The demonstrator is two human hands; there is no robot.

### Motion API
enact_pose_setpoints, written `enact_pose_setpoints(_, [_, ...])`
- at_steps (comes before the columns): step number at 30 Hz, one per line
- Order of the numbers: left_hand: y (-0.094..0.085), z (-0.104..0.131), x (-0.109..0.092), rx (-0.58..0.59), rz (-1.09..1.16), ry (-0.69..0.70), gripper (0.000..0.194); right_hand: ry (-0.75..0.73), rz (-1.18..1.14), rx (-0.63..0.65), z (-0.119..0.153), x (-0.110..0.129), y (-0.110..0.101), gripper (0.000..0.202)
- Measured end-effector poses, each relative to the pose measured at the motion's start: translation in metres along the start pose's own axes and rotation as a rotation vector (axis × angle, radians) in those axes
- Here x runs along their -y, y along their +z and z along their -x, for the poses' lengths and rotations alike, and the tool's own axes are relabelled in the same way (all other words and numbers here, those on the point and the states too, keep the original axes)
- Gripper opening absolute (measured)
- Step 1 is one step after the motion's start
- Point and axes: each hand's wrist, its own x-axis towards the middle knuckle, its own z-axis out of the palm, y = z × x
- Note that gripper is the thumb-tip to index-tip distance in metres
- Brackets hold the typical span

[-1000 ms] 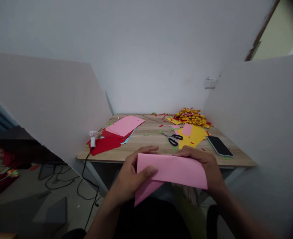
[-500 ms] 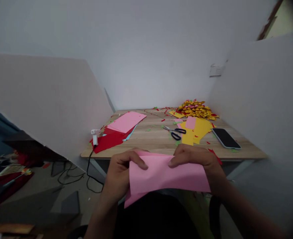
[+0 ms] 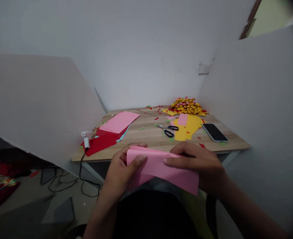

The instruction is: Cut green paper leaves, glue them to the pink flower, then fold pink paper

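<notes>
A folded pink paper (image 3: pixel 158 167) is held in front of the table's near edge, above my lap. My left hand (image 3: pixel 123 169) grips its left end, thumb on the front face and fingers behind. My right hand (image 3: pixel 198 162) pinches the upper right part, with a finger lying across the front. The paper's layers are slightly apart at the lower left, and its right part hangs down. Beyond the paper, scissors (image 3: pixel 170 130) with black handles lie on the wooden table (image 3: pixel 146 132), beside yellow sheets (image 3: pixel 192 125).
Pink sheets (image 3: pixel 120 122) overlap red paper (image 3: pixel 101 143) on the left, near a white device (image 3: pixel 86 142) with a black cable. A phone (image 3: pixel 214 132) lies at the right. Folded yellow pieces (image 3: pixel 187 107) are heaped at the back right. Paper scraps are scattered about; white partitions flank the table.
My left thumb has moved up towards the fold, and my right hand has shifted left and lies flatter across the paper. The paper's right end tilts lower. The view has turned slightly right.
</notes>
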Motion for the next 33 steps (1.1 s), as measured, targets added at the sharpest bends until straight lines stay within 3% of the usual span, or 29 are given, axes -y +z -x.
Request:
enact_pose_setpoints(3, [0.004, -0.002, 0.000, -0.032, -0.019, 0.024, 0.039, 0.004, -0.034, 0.136, 0.003, 0.001, -0.006, 0.035])
enact_pose_setpoints(7, [0.007, -0.004, -0.001, -0.144, -0.089, 0.113, 0.033, 0.146, -0.311, 0.306, 0.002, 0.004, -0.020, 0.029])
enact_pose_setpoints(11, [0.011, -0.002, -0.003, -0.142, -0.179, 0.161, 0.024, 0.411, -0.415, 0.137, 0.000, 0.003, -0.013, 0.046])
enact_pose_setpoints(14, [0.015, 0.001, -0.003, -0.137, -0.247, 0.227, 0.017, 0.547, -0.251, 0.088, -0.001, 0.004, 0.001, 0.025])
enact_pose_setpoints(16, [0.017, 0.003, -0.003, -0.141, -0.278, 0.274, 0.012, 0.525, -0.186, 0.087, -0.002, 0.005, 0.007, 0.014])
enact_pose_setpoints(20, [0.021, 0.007, -0.006, -0.106, -0.275, 0.317, 0.005, 0.489, -0.162, 0.038, -0.005, 0.009, 0.006, 0.012])
enact_pose_setpoints(25, [0.024, 0.009, -0.009, -0.037, -0.181, 0.250, 0.016, 0.401, -0.144, 0.053, -0.002, 0.016, 0.005, 0.008])
enact_pose_setpoints(33, [0.020, 0.005, -0.004, 0.032, -0.173, 0.248, 0.008, 0.303, -0.122, 0.002, 0.000, 0.018, 0.011, 0.006])
